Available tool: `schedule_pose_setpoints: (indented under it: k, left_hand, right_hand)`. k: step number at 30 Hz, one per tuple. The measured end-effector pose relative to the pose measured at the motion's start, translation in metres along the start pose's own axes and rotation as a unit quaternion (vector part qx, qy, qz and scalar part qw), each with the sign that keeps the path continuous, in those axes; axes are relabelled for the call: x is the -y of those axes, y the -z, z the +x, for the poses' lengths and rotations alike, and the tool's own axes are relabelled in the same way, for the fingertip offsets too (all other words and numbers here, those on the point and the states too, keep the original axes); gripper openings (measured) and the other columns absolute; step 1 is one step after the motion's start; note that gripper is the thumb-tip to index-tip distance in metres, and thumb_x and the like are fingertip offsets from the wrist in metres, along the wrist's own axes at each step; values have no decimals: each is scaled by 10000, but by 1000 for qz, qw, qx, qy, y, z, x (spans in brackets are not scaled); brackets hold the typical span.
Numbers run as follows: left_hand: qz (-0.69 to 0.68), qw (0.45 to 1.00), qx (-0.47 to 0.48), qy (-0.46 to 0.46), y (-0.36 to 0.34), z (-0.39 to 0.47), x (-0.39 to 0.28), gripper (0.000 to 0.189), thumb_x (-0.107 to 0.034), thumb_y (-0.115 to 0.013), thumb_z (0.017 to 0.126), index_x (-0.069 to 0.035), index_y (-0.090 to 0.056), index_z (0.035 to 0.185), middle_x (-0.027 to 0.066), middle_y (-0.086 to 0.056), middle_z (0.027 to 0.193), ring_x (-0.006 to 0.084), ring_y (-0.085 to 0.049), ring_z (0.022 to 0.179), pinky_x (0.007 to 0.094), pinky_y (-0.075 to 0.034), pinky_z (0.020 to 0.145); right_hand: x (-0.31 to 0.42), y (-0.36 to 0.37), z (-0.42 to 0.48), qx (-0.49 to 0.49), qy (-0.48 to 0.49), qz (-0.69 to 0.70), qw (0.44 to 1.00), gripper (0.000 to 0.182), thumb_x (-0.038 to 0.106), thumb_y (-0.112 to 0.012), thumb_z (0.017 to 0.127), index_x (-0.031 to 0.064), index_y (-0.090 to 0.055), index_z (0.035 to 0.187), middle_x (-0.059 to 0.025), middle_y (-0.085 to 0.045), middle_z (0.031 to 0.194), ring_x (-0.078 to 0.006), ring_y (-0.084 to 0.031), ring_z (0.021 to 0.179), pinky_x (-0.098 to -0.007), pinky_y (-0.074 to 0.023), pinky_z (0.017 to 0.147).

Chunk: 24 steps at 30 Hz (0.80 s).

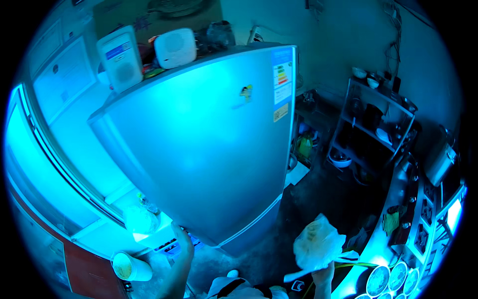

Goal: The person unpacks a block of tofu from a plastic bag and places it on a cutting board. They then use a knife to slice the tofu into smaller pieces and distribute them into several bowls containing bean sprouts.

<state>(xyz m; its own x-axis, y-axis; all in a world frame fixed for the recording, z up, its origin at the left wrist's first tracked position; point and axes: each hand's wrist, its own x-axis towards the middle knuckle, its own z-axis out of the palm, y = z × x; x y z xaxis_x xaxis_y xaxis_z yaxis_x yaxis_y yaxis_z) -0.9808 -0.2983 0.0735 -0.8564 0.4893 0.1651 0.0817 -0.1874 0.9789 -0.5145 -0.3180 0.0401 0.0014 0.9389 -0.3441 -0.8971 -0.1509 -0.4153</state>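
My right hand (323, 276) grips a translucent plastic bag (317, 244) by its lower end, at the lower right of the view. Something pale yellowish shows through the plastic; what it is, I cannot tell. A tall grey refrigerator (209, 138) stands straight in front of me, its large upper door apparently closed. At the lower left edge of that door is my left hand (183, 237). Its fingers are blurred and partly hidden, so whether they grip the edge is unclear.
On the refrigerator stand a white speaker-like box (175, 48) and a taller white device (120, 59). A white bucket (130, 266) and a filled plastic bag (141, 219) are at lower left. At right are a metal shelf rack (377, 98), gas burners (422, 237) and several bowls (378, 280).
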Motion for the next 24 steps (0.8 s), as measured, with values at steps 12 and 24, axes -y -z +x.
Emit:
schedule_pose_setpoints:
  k: [12,24]
  left_hand:
    - [99,908,381,-141,3,-180,-47,261,-164,-569,841,-13,-435,1006,127,-466,914,207,-486,806,312,-397,691]
    - [22,863,480,-156,-39,-117,-43,177,-22,-544,833,-28,-475,996,91,-533,859,184,-558,806,277,-439,692]
  right_hand:
    - [-28,-79,-61,86,21,-176,980,567,294,-511,859,71,-280,1327,-145,-471,1222,-276,-516,1072,-438,-436,899]
    - [-48,-121,-103,93,79,-235,964,647,255,-568,823,65,-232,1342,-155,-477,1209,-267,-530,1049,-416,-448,883]
